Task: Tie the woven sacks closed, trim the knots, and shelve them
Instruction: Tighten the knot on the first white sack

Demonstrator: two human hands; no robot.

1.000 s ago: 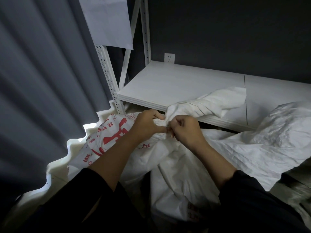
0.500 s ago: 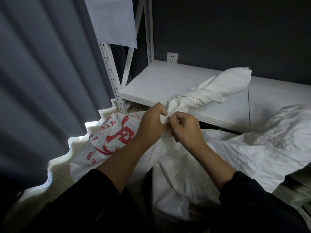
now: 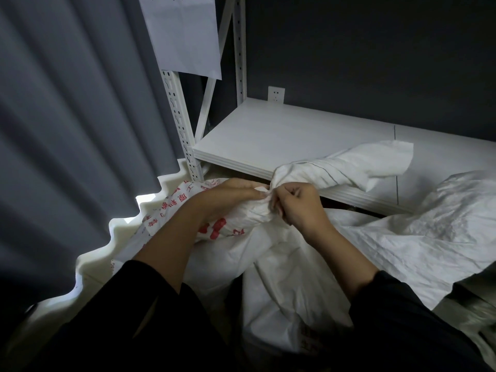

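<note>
Head view: at the left a grey curtain (image 3: 67, 130) is seen, and a paper sheet (image 3: 185, 36) is placed before the top of the white shelf post (image 3: 179, 124). Below, the woven sack (image 3: 171, 208) with red print is lying in front of the shelf board (image 3: 281, 135), lower than it. Its gathered neck (image 3: 257, 210) is gripped by the left hand (image 3: 230, 197), with fingers curled around it. Just beside, the same neck is pinched by the right hand (image 3: 300, 208). The loose sack top (image 3: 362, 165) is laid over the board edge. At the right, another white sack (image 3: 429, 237) is spread.
</note>
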